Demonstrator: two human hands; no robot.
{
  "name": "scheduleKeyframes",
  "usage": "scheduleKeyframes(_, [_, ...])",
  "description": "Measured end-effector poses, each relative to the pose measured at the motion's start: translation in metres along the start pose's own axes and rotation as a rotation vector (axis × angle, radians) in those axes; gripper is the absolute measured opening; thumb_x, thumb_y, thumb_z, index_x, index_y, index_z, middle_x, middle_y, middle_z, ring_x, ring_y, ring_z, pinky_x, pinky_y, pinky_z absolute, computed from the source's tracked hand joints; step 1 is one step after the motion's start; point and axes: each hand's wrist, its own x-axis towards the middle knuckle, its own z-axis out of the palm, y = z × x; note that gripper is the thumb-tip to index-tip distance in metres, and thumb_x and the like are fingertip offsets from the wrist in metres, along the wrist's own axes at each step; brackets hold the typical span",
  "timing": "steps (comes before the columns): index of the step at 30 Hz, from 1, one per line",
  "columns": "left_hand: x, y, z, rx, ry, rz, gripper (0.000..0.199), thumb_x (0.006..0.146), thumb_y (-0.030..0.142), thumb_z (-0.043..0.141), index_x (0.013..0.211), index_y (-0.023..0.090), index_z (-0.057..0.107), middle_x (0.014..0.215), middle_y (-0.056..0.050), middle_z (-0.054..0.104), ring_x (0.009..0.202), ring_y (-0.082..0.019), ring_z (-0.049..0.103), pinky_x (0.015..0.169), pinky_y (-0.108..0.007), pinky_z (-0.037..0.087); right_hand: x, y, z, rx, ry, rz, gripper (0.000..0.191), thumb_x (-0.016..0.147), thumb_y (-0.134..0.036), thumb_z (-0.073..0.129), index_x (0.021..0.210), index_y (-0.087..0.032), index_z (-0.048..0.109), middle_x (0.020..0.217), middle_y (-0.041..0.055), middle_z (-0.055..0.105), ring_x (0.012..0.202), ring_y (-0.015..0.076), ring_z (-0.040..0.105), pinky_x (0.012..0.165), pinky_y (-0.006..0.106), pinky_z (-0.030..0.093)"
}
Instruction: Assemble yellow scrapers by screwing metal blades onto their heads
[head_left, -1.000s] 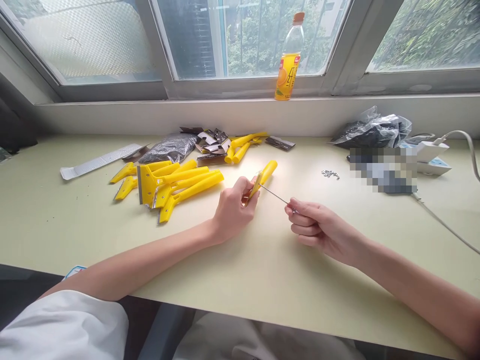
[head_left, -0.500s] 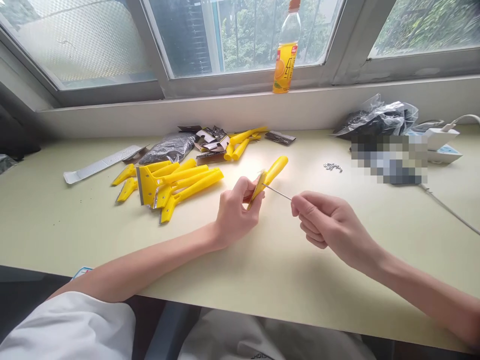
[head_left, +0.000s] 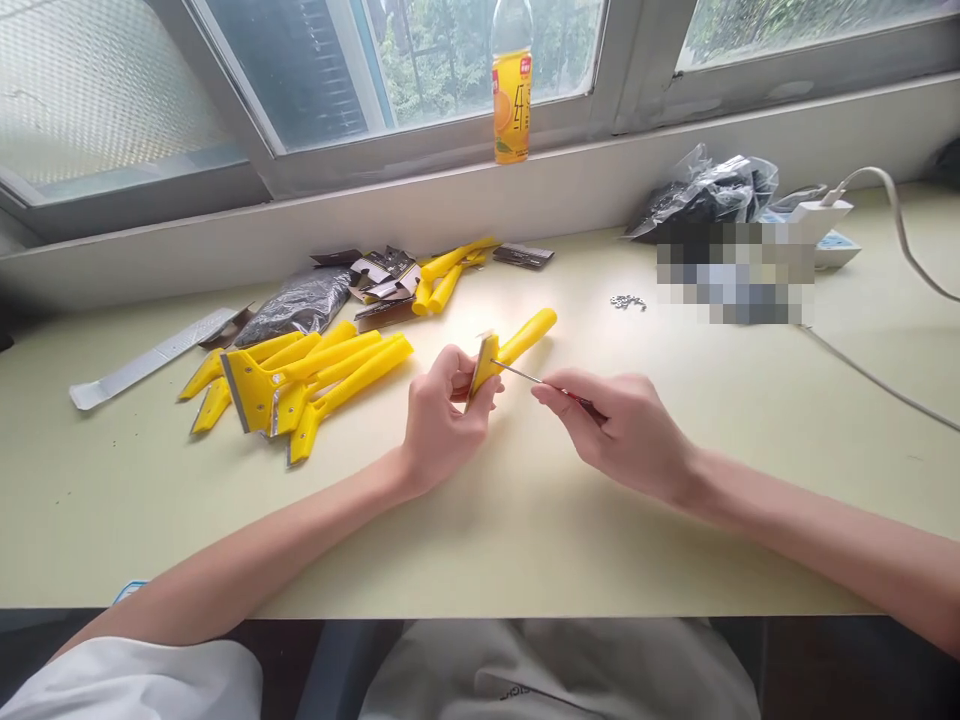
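My left hand (head_left: 448, 424) grips a yellow scraper (head_left: 528, 338) by its blade end, with the handle pointing up and to the right. In my right hand (head_left: 626, 425) is a screwdriver (head_left: 517, 372); its thin shaft reaches left and its tip meets the flat head of the scraper. Part of a dark red handle shows between the right fingers. To the left of my left hand lies a pile of yellow scrapers (head_left: 330, 355) with metal blades. A small heap of screws (head_left: 628, 302) rests on the table beyond my right hand.
Behind the pile lie a dark plastic bag (head_left: 296, 305), torn cardboard packaging (head_left: 384, 275) and more yellow handles (head_left: 448, 285). A white strip of card (head_left: 154, 358) is at the left. A juice bottle (head_left: 512, 110) stands on the sill. Clear bag (head_left: 705, 195) and cable (head_left: 885, 375) lie right.
The view has shifted, so most things sit further left. My right hand has changed its hold on the screwdriver, fingers now extended along it, and the handle shows. The tip stays at the scraper.
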Motion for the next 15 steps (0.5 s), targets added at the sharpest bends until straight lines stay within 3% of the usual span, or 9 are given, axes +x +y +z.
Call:
scheduleKeyframes(4, [0.001, -0.001, 0.000, 0.058, 0.022, 0.072, 0.027, 0.087, 0.024, 0.069, 0.084, 0.021, 0.043, 0.084, -0.003, 0.072, 0.078, -0.019, 0.076, 0.057, -0.025, 0.060, 0.002, -0.011, -0.004, 0.594, -0.199, 0.483, 0.037, 0.096, -0.056, 0.053, 0.082, -0.022, 0.058, 0.054, -0.0093, 0.016, 0.046, 0.0089, 0.014, 0.042, 0.026, 0.017])
scheduleKeyframes(6, [0.002, -0.003, 0.001, 0.062, 0.024, 0.078, 0.027, 0.087, 0.024, 0.069, 0.083, 0.021, 0.043, 0.085, -0.003, 0.072, 0.080, -0.020, 0.076, 0.057, -0.024, 0.060, 0.004, -0.008, -0.005, 0.693, -0.276, 0.545, 0.039, 0.095, -0.059, 0.052, 0.085, -0.022, 0.058, 0.056, -0.0098, 0.014, 0.046, 0.0090, 0.012, 0.041, 0.026, 0.017])
scheduleKeyframes(8, [0.003, -0.005, 0.002, 0.053, 0.017, 0.055, 0.027, 0.087, 0.024, 0.070, 0.083, 0.021, 0.044, 0.086, -0.004, 0.073, 0.080, -0.020, 0.076, 0.057, -0.025, 0.060, 0.006, 0.000, -0.004, 0.539, -0.207, 0.419, 0.039, 0.096, -0.057, 0.052, 0.084, -0.021, 0.060, 0.055, -0.0085, 0.021, 0.047, 0.0091, 0.017, 0.043, 0.026, 0.018])
scheduleKeyframes(11, [0.003, -0.005, 0.002, 0.041, 0.000, 0.034, 0.025, 0.087, 0.023, 0.069, 0.084, 0.021, 0.044, 0.087, -0.005, 0.074, 0.078, -0.021, 0.076, 0.055, -0.026, 0.059, 0.008, 0.014, -0.004, 0.027, -0.027, 0.031, 0.036, 0.096, -0.049, 0.055, 0.076, -0.020, 0.061, 0.055, -0.0047, 0.032, 0.051, 0.0097, 0.022, 0.049, 0.028, 0.015])
scheduleKeyframes(13, [0.001, -0.005, 0.003, 0.058, -0.010, 0.043, 0.024, 0.087, 0.022, 0.068, 0.084, 0.021, 0.044, 0.087, -0.005, 0.073, 0.079, -0.021, 0.076, 0.056, -0.026, 0.059, 0.007, 0.019, -0.004, -0.239, 0.002, -0.163, 0.033, 0.097, -0.042, 0.055, 0.072, -0.020, 0.060, 0.055, -0.0040, 0.032, 0.053, 0.0107, 0.020, 0.052, 0.030, 0.012])
scheduleKeyframes(15, [-0.001, -0.004, 0.002, 0.094, -0.009, 0.062, 0.025, 0.087, 0.020, 0.068, 0.083, 0.021, 0.044, 0.087, -0.004, 0.072, 0.078, -0.020, 0.076, 0.058, -0.026, 0.060, 0.004, 0.019, -0.005, -0.307, -0.011, -0.242, 0.032, 0.098, -0.036, 0.052, 0.071, -0.020, 0.059, 0.055, -0.0040, 0.030, 0.053, 0.0110, 0.019, 0.052, 0.031, 0.013])
